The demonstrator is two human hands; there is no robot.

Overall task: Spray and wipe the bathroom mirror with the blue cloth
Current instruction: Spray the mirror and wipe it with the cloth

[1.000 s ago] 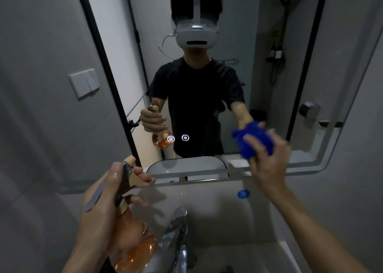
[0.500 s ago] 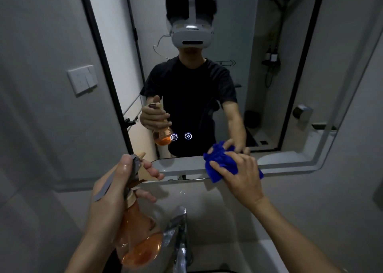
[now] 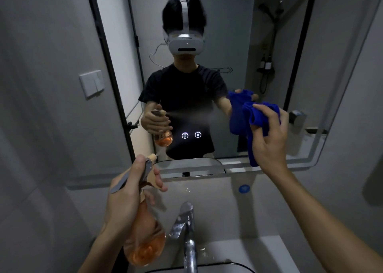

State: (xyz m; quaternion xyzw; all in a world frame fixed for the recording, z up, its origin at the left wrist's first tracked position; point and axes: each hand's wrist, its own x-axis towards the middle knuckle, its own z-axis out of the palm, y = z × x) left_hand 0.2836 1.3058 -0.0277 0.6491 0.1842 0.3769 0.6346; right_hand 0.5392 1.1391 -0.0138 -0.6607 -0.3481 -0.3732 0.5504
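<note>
The right hand grips the bunched cloth against the mirror. A faint mist patch on the glass lies to its left, toward the left hand clamped on the bottle; the right hand is nearer.

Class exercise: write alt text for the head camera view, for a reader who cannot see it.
At a bathroom mirror, the right hand presses a blue cloth to the glass while the left hand holds a spray bottle of orange liquid above the tap.
</note>
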